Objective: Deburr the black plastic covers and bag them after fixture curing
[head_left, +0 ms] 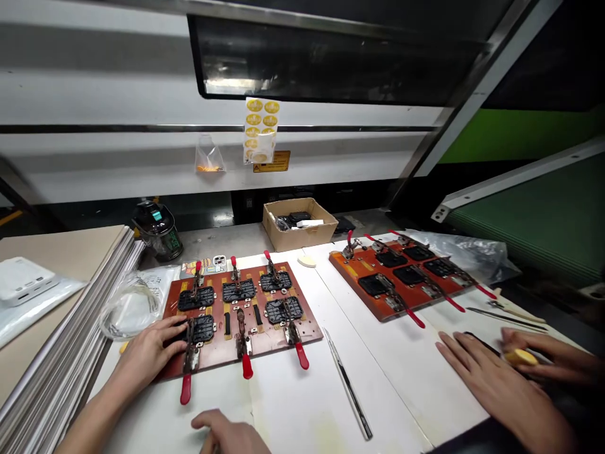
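My left hand (152, 348) lies at the left edge of a reddish-brown fixture plate (271, 354), fingers apart and fingertips touching a black plastic part (203, 329) in its near-left place. Beside them is a toggle clamp with a red handle (186, 389). Several more black parts (239, 290) sit under clamps on this plate. At the near middle place, a clamp (242, 337) stands over bare plate with no black part. My right hand (231, 435) is at the bottom edge, curled and partly cut off; whatever it holds is hidden.
A tweezers-like metal tool (348, 384) lies right of the plate. A second clamp fixture (373, 296) stands at the right, near a co-worker's hands (510, 391), one with a yellow-handled tool (522, 357). Behind are a cardboard box (302, 236) and a dark jug (158, 232); stacked sheets (113, 277) stand left.
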### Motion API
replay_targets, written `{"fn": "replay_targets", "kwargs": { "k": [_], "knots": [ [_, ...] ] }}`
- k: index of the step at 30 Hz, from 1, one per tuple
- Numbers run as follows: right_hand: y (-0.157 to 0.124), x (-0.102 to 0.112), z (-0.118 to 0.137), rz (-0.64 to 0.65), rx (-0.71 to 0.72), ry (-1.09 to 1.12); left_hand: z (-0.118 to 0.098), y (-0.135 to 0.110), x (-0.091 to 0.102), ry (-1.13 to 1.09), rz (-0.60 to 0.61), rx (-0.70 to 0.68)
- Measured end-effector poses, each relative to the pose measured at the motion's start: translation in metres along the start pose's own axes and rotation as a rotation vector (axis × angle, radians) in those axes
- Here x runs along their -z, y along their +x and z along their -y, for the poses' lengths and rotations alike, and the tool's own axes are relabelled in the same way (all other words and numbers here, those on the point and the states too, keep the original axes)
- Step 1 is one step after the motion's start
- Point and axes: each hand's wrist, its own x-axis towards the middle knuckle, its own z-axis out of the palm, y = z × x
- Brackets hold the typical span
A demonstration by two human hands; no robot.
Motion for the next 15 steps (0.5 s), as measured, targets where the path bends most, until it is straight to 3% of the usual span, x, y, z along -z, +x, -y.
{"fn": "replay_targets", "kwargs": {
  "k": [2,5,7,11,15],
  "knots": [
    [0.011,-0.006,0.006,-0.024,-0.081,0.113,0.0,0.0,0.001,-0.005,0.006,-0.002],
    [0.042,-0.024,0.019,0.241,-0.149,0.533,0.0,0.0,0.003,0.002,0.012,-0.011],
    [0.061,-0.037,0.024,0.321,-0.082,0.737,0.001,0.001,0.004,0.012,0.015,-0.02],
    [0.07,-0.051,0.023,0.204,0.091,0.833,0.0,0.0,0.005,0.027,0.029,-0.034],
    [0.058,-0.043,0.02,0.198,0.148,0.812,-0.002,-0.002,0.006,0.031,0.025,-0.04]
  ]
}}
